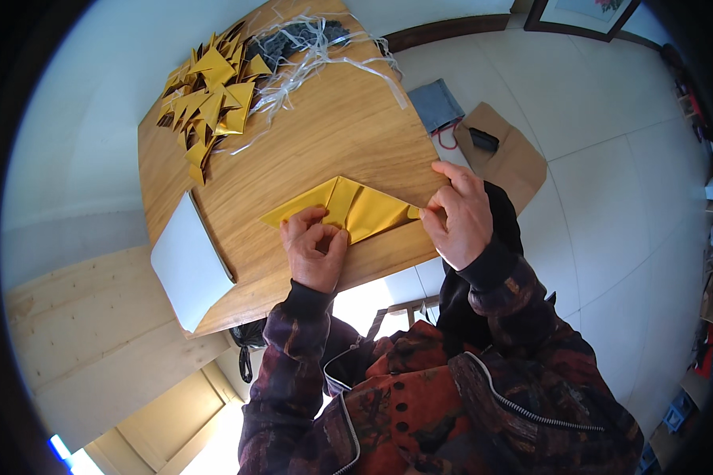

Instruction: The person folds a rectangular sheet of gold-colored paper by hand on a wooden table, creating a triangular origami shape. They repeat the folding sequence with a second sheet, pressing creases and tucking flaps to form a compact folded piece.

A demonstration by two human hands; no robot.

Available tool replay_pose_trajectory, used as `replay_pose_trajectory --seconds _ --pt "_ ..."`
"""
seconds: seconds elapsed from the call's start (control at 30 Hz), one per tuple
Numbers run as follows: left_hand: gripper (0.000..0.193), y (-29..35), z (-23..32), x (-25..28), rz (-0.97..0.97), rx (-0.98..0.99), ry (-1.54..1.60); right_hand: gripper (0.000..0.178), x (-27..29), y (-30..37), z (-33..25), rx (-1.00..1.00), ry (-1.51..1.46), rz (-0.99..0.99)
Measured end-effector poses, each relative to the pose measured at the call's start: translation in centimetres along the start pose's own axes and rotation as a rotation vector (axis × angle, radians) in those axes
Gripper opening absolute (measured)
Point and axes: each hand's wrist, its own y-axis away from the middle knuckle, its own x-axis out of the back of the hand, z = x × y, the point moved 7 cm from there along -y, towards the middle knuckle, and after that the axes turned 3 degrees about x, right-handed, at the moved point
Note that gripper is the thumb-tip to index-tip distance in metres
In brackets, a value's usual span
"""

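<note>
Head view: the gold paper (pixel 364 207) lies on the tabletop (pixel 317 134), long axis sideways between my hands. My left fingers (pixel 307 215) curl onto its left half, gripping or pressing, I can't tell; my right fingers (pixel 454 172) pinch its right tip.

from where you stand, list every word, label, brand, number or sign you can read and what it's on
No readable text anywhere.
Gold sheet: no lettering seen.
Folded gold pieces: none seen.
White sheet: none seen.
Shelf items, far right: too small and blurred to tell.
</note>
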Motion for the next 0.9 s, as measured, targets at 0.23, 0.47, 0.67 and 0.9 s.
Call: replay_pose_trajectory --seconds 0.23,0.47,0.67,0.9 --pt "0.008 0.0 0.2 -0.1 -0.001 0.028 -0.038 0.02 0.0 -0.2 0.0 -0.042 -0.018 -0.028" --pt "0.009 -0.1 0.4 -0.1 -0.002 0.044 -0.059 0.022 0.4 -0.4 -0.6 0.02 -0.022 0.018" --pt "0.008 -0.1 0.6 0.0 0.009 0.02 -0.056 0.061 -2.7 2.0 -6.9 0.296 -0.085 -0.196" --pt "0.009 -0.1 0.5 -0.1 -0.005 0.032 -0.035 0.075 -6.0 3.0 -6.2 0.294 0.097 -0.352"
